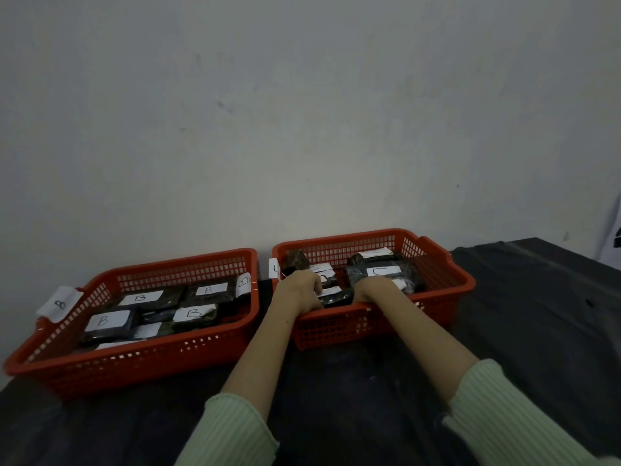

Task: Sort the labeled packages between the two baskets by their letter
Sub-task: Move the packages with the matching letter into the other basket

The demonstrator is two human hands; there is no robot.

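Both hands are inside the right basket [447, 280], reaching over its near rim.

Left hand [300, 284]: fingers curled down onto the dark packages in the basket's left half, fingertips touching or just over a package with a white label [331, 290]. The knuckles hide the contact, so I cannot tell whether it is a real grip or just a hand resting on the pile. A brown package [296, 258] stands tilted just behind this hand, against the far-left corner.

Right hand [374, 288]: fingers bent down at the near edge of the large package labeled C [381, 272], touching it or just in front of it. Fingertips hidden behind the hand; cannot tell if it is clamped or loose. One more labeled package [374, 253] lies behind that one, near the far wall.

Left basket [141, 361]: well apart from both hands, holds dark packages with white B labels, e.g. [102, 321], [193, 313], [140, 298], [209, 289]. A B tag [60, 303] hangs on its left rim, another [244, 281] on its right rim. A tag [275, 268] sits on the right basket's left rim; its letter is partly hidden.

Baskets sit side by side, nearly touching, on a dark table [537, 314] against a pale wall [302, 112]. Pale green ribbed sleeves [232, 432] are pushed up on both forearms.
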